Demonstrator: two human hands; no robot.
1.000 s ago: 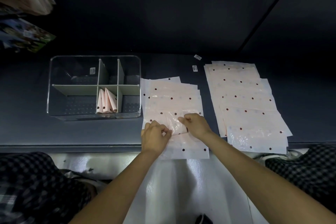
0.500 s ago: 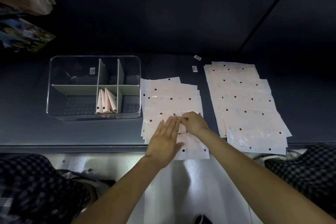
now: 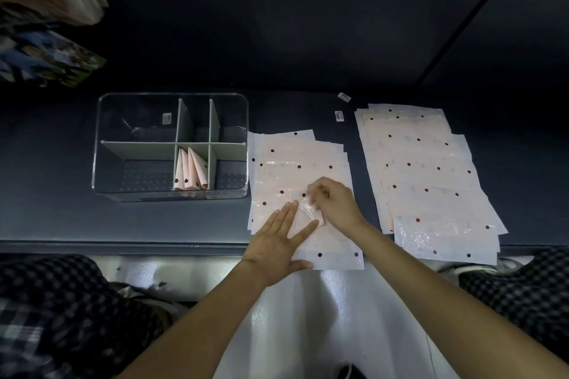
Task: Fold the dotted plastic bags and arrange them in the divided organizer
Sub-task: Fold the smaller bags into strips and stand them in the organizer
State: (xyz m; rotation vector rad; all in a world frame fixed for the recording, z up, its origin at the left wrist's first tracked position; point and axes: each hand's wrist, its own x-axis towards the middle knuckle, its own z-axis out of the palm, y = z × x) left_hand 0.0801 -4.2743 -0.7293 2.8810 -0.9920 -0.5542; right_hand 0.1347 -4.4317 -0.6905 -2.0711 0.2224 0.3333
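A stack of pink dotted plastic bags (image 3: pixel 295 163) lies on the dark shelf in front of me. On top of it sits a partly folded bag (image 3: pixel 304 214). My left hand (image 3: pixel 281 243) lies flat on this bag, fingers spread. My right hand (image 3: pixel 334 203) pinches the bag's folded edge just right of my left fingertips. A second, longer stack of dotted bags (image 3: pixel 428 175) lies to the right. The clear divided organizer (image 3: pixel 129 194) stands to the left; several folded bags (image 3: pixel 191 172) stand upright in its near middle compartment.
Two small barcode labels (image 3: pixel 339 116) lie on the shelf behind the stacks. Packaged goods (image 3: pixel 46 9) hang at the upper left. The shelf's front edge (image 3: pixel 123 244) runs just below the organizer. My checkered trouser legs (image 3: pixel 61 317) flank a white floor strip.
My left hand went from pinching the bag to lying flat on it and has slid slightly right and nearer. My right hand keeps its grip on the fold.
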